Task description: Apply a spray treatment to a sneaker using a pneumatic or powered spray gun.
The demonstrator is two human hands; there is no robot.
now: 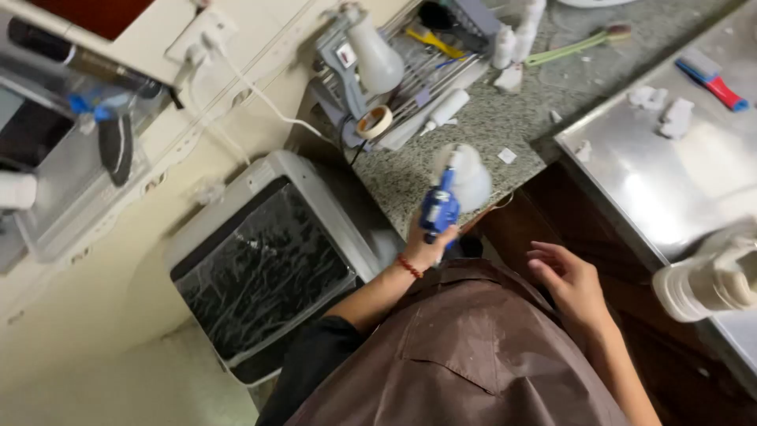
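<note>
Indoor light, moderately bright and even, with a warm yellowish cast on the wall (118,315) at lower left. The steel sheet (670,181) at right catches a broad pale glare that washes out its surface. The space under the counter (473,134), centre right, falls into deep shadow. Motion blur softens the blue tool (440,209) and the white object (471,175) at centre, and the pale jug (710,276) at the right edge. The frame is tilted, and the corners look soft.

Head view: steep downward look, tilted, close over apron (465,355), countertop (505,118).
</note>
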